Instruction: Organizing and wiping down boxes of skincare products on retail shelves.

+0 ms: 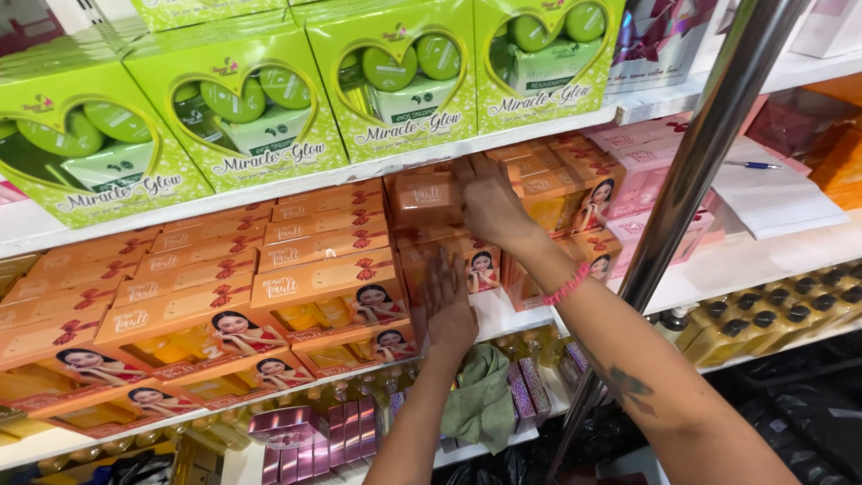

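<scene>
Gripping orange box (429, 199); hands (489, 202) crowded.

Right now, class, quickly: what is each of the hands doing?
Left hand: open, fingers spread flat against the front of the orange boxes.
Right hand: closed over the top orange box of that stack.

Shelves of boxed goods

Green boxes (235, 108) with heart windows at 12 o'clock; orange boxes (224, 301) from 9 o'clock to centre; pink boxes (642, 157) at 2 o'clock; purple boxes (323, 431) at 6 o'clock.
</scene>
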